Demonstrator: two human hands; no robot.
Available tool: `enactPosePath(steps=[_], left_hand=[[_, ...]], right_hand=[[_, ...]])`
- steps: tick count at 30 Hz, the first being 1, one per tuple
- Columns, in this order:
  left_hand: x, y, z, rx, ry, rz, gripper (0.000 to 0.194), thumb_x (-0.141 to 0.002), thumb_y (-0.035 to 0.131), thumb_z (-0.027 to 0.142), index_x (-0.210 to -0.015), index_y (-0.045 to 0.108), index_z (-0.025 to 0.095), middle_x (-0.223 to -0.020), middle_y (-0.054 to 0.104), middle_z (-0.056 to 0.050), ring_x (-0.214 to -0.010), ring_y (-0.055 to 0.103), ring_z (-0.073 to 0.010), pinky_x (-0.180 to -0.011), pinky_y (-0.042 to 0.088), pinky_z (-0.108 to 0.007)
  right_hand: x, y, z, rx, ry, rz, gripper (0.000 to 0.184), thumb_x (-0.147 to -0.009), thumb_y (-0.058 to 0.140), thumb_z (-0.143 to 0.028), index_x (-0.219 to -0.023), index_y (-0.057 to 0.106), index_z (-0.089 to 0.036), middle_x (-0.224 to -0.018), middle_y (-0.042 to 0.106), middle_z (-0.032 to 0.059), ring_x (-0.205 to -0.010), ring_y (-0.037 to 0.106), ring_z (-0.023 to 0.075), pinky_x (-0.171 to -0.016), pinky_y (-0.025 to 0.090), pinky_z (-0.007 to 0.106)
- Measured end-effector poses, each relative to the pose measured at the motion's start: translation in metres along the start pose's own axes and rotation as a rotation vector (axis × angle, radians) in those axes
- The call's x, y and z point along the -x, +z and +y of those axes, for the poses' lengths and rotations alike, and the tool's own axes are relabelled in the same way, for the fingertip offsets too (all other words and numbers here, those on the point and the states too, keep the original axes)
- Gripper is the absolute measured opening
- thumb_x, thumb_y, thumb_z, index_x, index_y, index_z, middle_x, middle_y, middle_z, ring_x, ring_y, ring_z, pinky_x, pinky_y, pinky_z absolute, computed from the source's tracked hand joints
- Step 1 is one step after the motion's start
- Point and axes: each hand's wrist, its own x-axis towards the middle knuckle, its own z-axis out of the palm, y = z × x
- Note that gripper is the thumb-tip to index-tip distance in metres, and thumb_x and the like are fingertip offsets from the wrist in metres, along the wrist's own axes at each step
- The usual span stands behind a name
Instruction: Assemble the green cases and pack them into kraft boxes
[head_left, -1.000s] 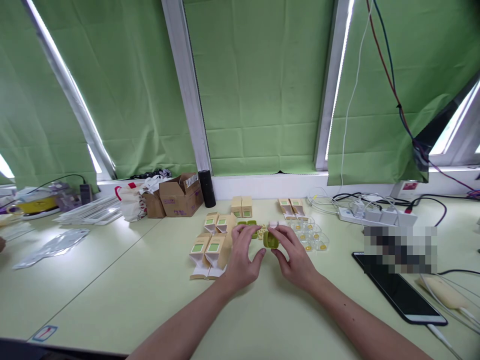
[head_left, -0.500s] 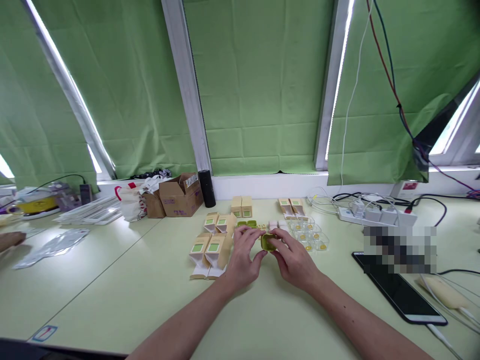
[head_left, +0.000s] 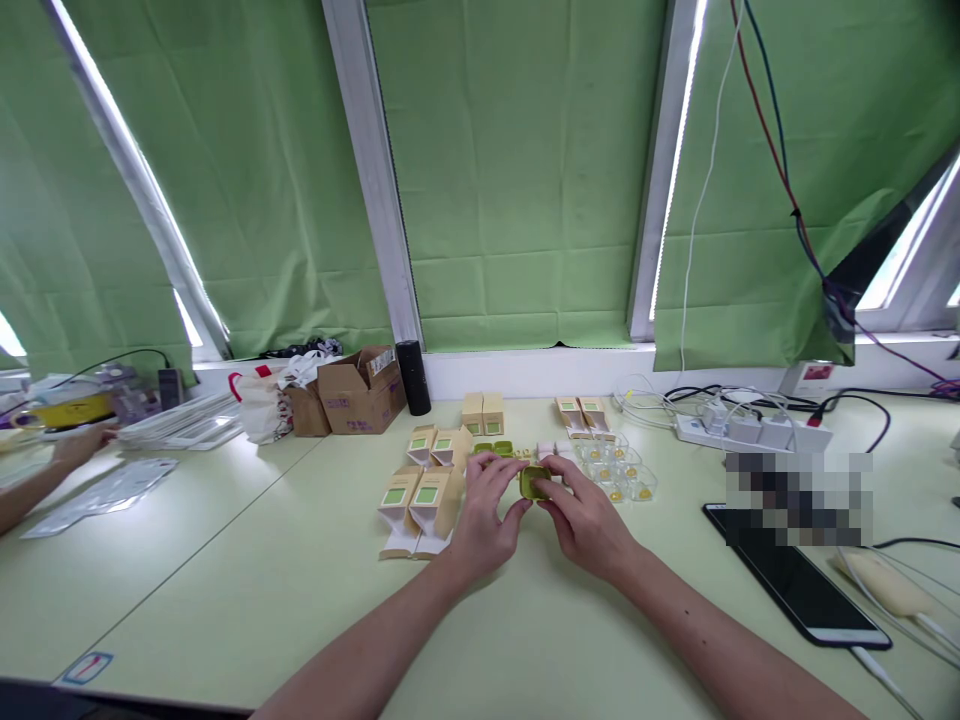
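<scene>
Between my two hands is a small green square case (head_left: 533,485), raised a little above the table. My left hand (head_left: 486,512) grips its left side with thumb and fingers. From the right, my right hand (head_left: 592,518) pinches the same case, one fingertip dipping into its hollow. Just behind my left fingers lie more small green cases (head_left: 502,448). Tan cartons (head_left: 427,495) with green labels and open white flaps stand left of my left hand. Beyond my right hand sit clear plastic cups (head_left: 619,470) with yellow centres. Some small pale pink pieces (head_left: 562,448) are partly hidden by my fingers.
More tan cartons stand at the back, two on the left (head_left: 483,412) and two on the right (head_left: 581,416). A phone (head_left: 795,575) and a power strip (head_left: 739,432) with cables lie right. A cardboard box (head_left: 361,392) and black cylinder (head_left: 413,378) stand behind. A co-worker's hand (head_left: 79,445) is far left.
The green case has tilted slightly, with my hands almost in the same spot. At the far left, the co-worker's hand has reached further in, towards the stacked white sheets.
</scene>
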Motion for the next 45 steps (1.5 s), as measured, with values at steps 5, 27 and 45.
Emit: enactPosePath(steps=[5,27,45], left_hand=[[0.0006,0.0009,-0.0005,0.001,0.008,0.011,0.045,-0.096,0.064,0.018,-0.14,0.058,0.026,-0.129,0.067,-0.012,-0.124,0.049,-0.0326,-0.106,0.047,-0.056],[-0.0005,0.001,-0.0005,-0.011,0.024,0.028,0.046,-0.098,0.065,0.021,-0.143,0.056,0.026,-0.13,0.068,-0.011,-0.124,0.049,-0.0313,-0.105,0.048,-0.054],[0.0006,0.0034,0.0006,-0.072,0.027,-0.002,0.051,-0.097,0.058,0.012,-0.146,0.05,0.026,-0.133,0.066,-0.012,-0.125,0.046,-0.032,-0.105,0.047,-0.055]], right_hand=[[0.0024,0.0015,0.0007,-0.021,0.004,0.019,0.035,-0.1,0.048,-0.005,-0.129,0.058,-0.022,-0.134,0.059,0.0199,-0.124,0.064,0.0301,-0.093,0.064,0.046],[0.0019,0.0016,-0.0011,-0.096,0.051,0.038,0.033,-0.103,0.045,-0.009,-0.131,0.058,-0.021,-0.137,0.061,0.0195,-0.132,0.062,0.0288,-0.103,0.06,0.047],[0.003,0.0076,0.0006,-0.363,0.582,0.019,0.028,-0.11,0.04,-0.045,-0.099,0.056,-0.024,-0.084,0.068,0.0021,-0.074,0.067,0.02,-0.069,0.05,0.031]])
